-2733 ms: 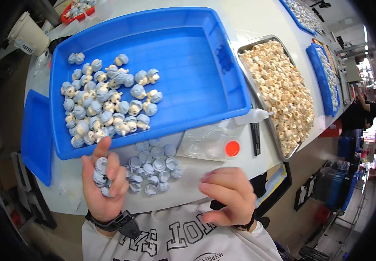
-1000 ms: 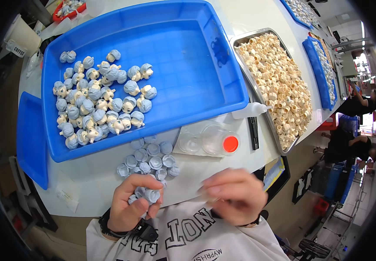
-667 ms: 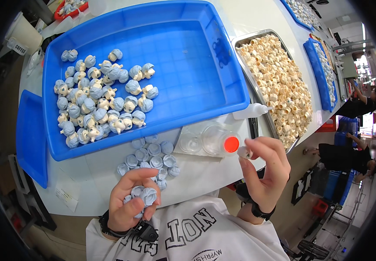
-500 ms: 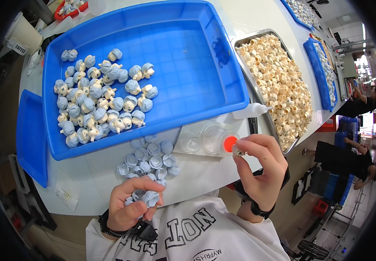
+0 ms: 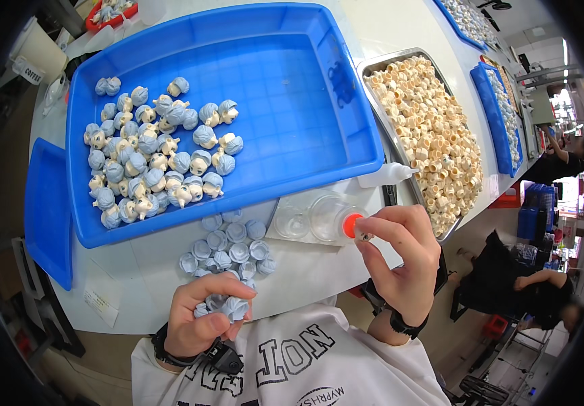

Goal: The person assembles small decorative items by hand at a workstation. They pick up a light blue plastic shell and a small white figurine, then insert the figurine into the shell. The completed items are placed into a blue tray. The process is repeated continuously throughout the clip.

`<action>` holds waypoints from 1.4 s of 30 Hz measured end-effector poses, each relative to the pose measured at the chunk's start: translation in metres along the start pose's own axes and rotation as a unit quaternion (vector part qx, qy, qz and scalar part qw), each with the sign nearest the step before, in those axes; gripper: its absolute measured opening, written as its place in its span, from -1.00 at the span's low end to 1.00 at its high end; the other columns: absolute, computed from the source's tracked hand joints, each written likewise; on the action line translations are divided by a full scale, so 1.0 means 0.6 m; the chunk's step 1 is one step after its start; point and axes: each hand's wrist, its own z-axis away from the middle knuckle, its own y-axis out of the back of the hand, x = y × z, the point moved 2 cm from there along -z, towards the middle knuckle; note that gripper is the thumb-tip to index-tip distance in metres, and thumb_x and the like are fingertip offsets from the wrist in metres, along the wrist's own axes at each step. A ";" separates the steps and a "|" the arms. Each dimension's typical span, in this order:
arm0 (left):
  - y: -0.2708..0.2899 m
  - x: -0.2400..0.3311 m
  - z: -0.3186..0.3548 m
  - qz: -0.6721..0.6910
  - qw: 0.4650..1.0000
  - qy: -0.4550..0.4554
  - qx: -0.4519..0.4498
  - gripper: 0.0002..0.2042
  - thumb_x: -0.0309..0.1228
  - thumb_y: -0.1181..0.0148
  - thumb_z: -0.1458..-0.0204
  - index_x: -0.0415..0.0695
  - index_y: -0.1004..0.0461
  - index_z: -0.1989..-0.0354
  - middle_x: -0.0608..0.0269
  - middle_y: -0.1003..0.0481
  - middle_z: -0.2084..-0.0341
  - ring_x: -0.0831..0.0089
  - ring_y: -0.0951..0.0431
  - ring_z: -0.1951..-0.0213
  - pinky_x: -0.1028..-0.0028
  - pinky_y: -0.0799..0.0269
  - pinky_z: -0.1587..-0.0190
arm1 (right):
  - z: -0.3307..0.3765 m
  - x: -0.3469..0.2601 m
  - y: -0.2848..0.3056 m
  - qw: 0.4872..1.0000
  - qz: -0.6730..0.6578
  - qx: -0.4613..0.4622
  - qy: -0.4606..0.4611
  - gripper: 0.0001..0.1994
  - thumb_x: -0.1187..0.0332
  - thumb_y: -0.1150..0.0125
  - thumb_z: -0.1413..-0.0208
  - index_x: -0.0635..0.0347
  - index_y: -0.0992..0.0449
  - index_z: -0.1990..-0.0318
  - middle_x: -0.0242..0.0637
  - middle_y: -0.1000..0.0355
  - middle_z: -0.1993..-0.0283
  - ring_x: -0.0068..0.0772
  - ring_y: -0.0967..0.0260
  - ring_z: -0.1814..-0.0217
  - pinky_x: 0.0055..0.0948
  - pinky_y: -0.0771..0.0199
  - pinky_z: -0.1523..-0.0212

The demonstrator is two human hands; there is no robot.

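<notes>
My left hand (image 5: 197, 317) is closed around a few light-blue moulded doll hair pieces (image 5: 235, 309), close to my body. Between the thumb and fingers of my right hand (image 5: 405, 260) is a small cream doll face piece (image 5: 364, 237), partly covered by the fingertips. It is held right beside the red-orange end (image 5: 351, 225) of a clear round container (image 5: 322, 215); whether they touch I cannot tell. More cup-shaped blue hair pieces (image 5: 238, 252) lie loose on the table beyond my left hand.
A large blue tray (image 5: 285, 145) holds assembled doll heads (image 5: 148, 141) on its left side. To the right, a metal tray (image 5: 388, 130) is heaped with cream face pieces (image 5: 434, 135). A white squeeze bottle (image 5: 388, 175) lies between them. Co-workers (image 5: 549, 287) are at far right.
My right hand has shifted slightly left with the face piece, nearer the red-orange end. The left hand keeps its hold, almost still. A co-worker at far right has changed posture.
</notes>
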 end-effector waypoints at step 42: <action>-0.034 0.010 -0.008 -0.241 0.970 -0.018 -0.028 -0.62 -0.22 -0.19 0.04 -0.30 -0.39 0.18 0.16 -0.44 0.29 0.50 -0.41 0.24 0.55 -0.25 0.14 | 0.041 -0.065 -0.058 0.941 -0.309 -0.088 0.108 -0.63 0.62 -0.25 0.39 0.24 -0.48 0.25 -0.32 -0.36 0.39 -0.39 -0.27 0.47 -0.50 -0.22 0.49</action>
